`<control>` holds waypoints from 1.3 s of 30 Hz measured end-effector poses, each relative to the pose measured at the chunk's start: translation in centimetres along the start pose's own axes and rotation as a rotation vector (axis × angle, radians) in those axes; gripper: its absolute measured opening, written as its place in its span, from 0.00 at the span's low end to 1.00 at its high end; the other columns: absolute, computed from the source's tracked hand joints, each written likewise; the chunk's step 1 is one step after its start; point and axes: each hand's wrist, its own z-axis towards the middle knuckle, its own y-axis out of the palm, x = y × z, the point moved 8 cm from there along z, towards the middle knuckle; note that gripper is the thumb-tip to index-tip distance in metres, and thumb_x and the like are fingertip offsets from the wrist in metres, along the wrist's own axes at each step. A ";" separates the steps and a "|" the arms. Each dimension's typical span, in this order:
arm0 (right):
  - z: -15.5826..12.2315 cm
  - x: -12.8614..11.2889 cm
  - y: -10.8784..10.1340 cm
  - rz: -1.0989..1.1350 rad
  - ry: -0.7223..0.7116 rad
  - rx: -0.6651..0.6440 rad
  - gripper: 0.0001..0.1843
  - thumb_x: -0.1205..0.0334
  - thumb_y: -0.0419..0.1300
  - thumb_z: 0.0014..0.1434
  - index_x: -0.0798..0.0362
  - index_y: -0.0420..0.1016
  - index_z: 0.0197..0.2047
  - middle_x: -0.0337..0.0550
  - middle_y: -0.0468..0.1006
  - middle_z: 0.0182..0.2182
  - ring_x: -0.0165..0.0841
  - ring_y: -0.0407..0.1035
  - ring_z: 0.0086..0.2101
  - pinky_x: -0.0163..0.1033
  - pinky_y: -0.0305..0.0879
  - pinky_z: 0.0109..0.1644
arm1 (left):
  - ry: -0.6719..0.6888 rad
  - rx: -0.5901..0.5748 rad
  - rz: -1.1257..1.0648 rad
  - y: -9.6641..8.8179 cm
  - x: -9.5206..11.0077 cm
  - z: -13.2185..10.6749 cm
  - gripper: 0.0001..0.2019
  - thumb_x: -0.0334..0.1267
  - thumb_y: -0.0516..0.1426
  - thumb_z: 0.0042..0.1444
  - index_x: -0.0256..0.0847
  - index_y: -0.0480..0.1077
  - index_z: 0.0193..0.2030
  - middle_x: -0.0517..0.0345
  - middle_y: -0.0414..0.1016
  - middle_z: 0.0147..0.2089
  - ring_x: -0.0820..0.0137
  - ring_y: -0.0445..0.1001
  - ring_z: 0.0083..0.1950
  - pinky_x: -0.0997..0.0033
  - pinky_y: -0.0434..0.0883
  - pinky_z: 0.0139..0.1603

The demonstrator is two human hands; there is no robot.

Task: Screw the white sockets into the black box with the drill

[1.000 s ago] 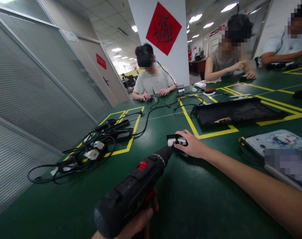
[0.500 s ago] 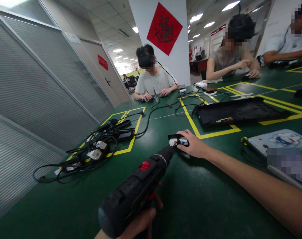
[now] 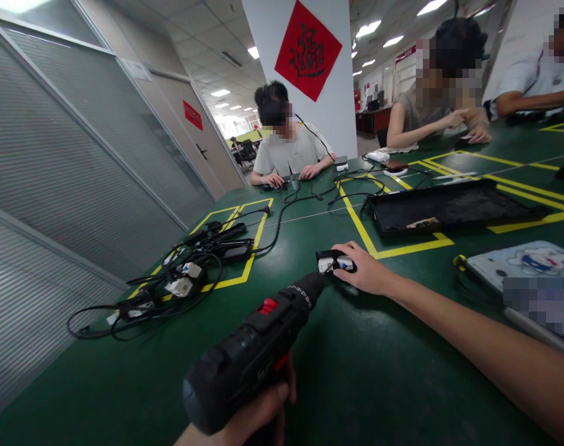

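Note:
My left hand (image 3: 258, 414) is closed around the grip of a black cordless drill (image 3: 251, 350) with a red switch. The drill points away from me, and its bit tip touches a small black and white device (image 3: 331, 261) lying on the green table (image 3: 356, 371). My right hand (image 3: 363, 269) reaches in from the right and is wrapped over that device, pinning it to the table. The fingers hide the device's right part.
A tangle of black cables and adapters (image 3: 180, 282) lies to the left by yellow floor-tape lines. A black tray (image 3: 449, 207) sits beyond my right hand, and a light patterned case (image 3: 519, 263) at the right. Three people sit working at the far side.
The view has shifted slightly. The drill has edged a little to the right and stays on the device; my right hand keeps its hold.

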 end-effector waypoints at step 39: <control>0.0 0.3 0.0 0.021 0.007 -0.002 0.23 0.62 0.60 0.59 0.48 0.60 0.56 0.44 0.61 0.46 0.35 0.63 0.42 0.42 0.60 0.51 | -0.098 0.043 0.081 -0.6 -1.4 -0.6 0.19 0.46 0.56 0.55 0.37 0.60 0.48 0.58 0.71 0.22 0.69 0.70 0.24 0.68 0.70 0.29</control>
